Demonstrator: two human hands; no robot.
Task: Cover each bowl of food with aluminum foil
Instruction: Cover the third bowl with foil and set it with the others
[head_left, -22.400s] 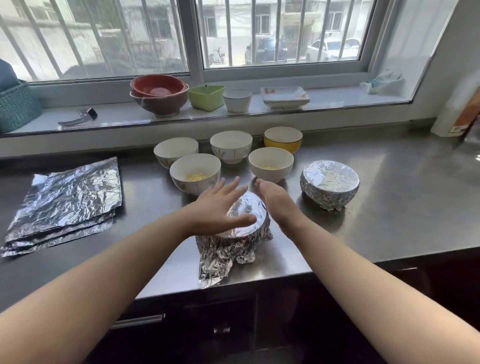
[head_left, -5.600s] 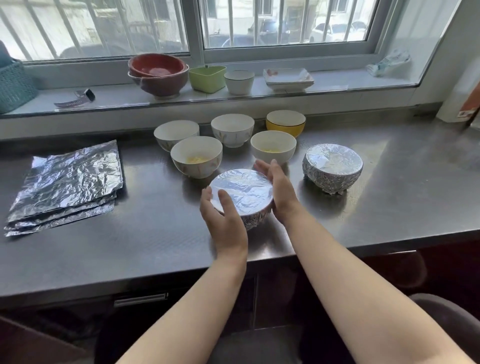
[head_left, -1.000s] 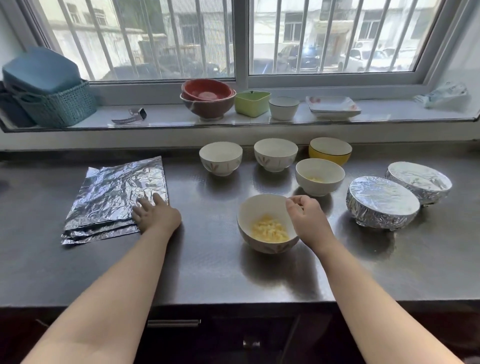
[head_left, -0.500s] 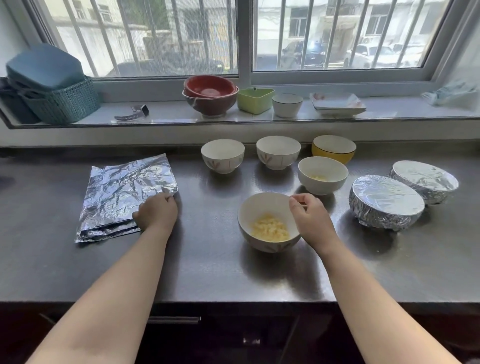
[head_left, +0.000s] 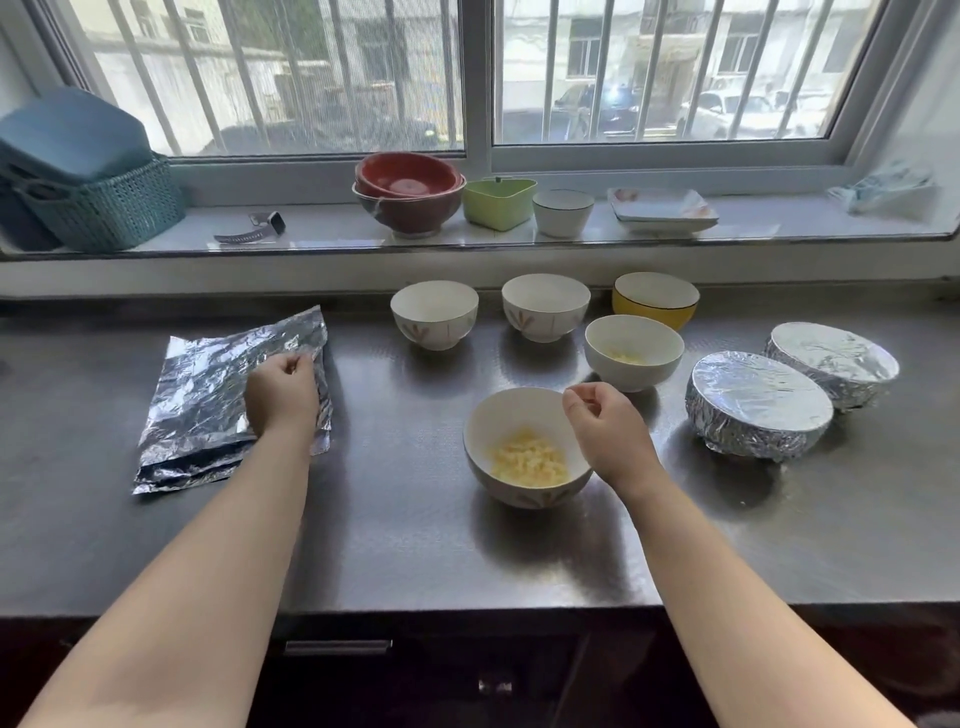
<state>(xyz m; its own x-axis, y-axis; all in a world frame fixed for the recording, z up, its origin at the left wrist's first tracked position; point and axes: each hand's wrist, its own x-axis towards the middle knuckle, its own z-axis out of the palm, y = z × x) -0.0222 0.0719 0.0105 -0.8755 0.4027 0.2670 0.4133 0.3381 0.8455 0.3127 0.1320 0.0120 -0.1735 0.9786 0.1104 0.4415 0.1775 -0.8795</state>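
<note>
Left hand now pinches foil sheets; right hand, loosely curled, has left bowl.

On the counter, the foil stack lies at the left with the left hand on its right part, and the near bowl of food sits centre, the right hand over its right rim. Beyond it stand 4 open bowls: 3 in a far row, 1 nearer, just right of centre. 2 foil-covered bowls sit side by side at the right; on the windowsill behind are a basket far left and more dishes in the middle.
</note>
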